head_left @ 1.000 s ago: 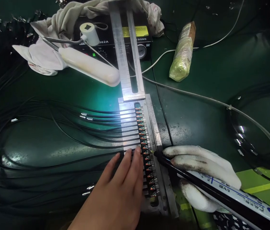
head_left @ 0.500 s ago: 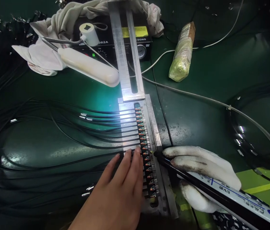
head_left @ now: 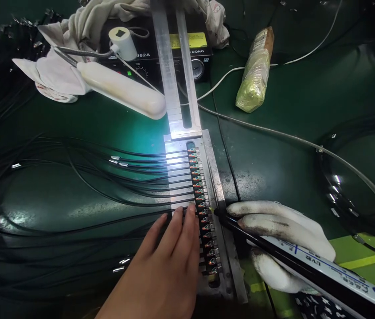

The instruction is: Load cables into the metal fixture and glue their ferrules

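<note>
Fingers (head_left: 187,217) of the bare left hand (head_left: 164,266) lie flat and spread, closed on nothing, pressing a band of black cables (head_left: 74,186) down onto the metal plate (head_left: 179,177), probably so the cable ends stay seated while they are worked on. Across the green table (head_left: 290,146) those cables fan out to the left in long loops, each one running into its own slot of the plate. That plate lies lengthwise away from the person, with a slotted metal rail (head_left: 174,66) reaching on toward a black control box (head_left: 187,53). A white lamp (head_left: 121,88) hangs low over the plate's far end, throwing light on the row. Down the plate's right edge runs a line of small connectors (head_left: 204,208), one per cable. The gloved right hand (head_left: 280,239) is wrapped round a black pen-like tool (head_left: 307,266) like a pencil, its tip (head_left: 214,212) touching a connector just beside the left fingertips.
</note>
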Demonstrator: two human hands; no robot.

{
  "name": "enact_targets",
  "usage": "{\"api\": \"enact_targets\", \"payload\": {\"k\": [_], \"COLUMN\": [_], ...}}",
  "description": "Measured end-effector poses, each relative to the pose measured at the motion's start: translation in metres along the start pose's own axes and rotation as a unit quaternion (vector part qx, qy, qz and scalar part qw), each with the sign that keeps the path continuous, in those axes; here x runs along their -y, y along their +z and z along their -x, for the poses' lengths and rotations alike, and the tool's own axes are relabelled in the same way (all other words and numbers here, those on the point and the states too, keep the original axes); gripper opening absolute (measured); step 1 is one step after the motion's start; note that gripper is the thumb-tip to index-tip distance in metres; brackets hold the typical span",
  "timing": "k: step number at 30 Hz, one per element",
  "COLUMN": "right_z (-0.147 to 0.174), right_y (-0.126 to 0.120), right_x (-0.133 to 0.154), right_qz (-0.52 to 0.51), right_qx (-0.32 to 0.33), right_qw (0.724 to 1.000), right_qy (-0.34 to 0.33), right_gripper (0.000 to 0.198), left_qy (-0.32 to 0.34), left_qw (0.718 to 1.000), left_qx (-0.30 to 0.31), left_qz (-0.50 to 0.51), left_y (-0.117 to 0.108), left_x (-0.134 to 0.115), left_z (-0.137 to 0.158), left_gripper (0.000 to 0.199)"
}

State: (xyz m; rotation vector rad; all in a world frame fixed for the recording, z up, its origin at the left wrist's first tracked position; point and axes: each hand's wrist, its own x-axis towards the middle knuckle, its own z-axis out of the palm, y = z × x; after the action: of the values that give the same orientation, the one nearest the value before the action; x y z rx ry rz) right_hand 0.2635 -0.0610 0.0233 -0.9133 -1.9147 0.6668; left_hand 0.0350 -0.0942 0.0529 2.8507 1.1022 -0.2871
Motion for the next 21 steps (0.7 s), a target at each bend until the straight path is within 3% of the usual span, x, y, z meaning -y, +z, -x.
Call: {"api": "enact_targets", "payload": {"k": [11, 21], "right_z": [0.0019, 0.0063], "right_y": [-0.0008, -0.0015], "right_x": [-0.0028, -0.0023], "right_qz": [0.003, 0.002], "right_qx": [0.012, 0.016], "right_qw": [1.000, 1.000], "right_qy": [0.002, -0.003], "right_gripper": [0.027, 0.030], "left_qy": [0.003, -0.011], "left_qw": [1.000, 0.999], "left_qx": [0.004, -0.037], "left_qz": [-0.008, -0.019], "left_y": [-0.0007, -0.0021], "left_x": [-0.0002, -0.0040], "left_z": [-0.0033, -0.0003], "left_gripper": [0.048, 0.052]}}
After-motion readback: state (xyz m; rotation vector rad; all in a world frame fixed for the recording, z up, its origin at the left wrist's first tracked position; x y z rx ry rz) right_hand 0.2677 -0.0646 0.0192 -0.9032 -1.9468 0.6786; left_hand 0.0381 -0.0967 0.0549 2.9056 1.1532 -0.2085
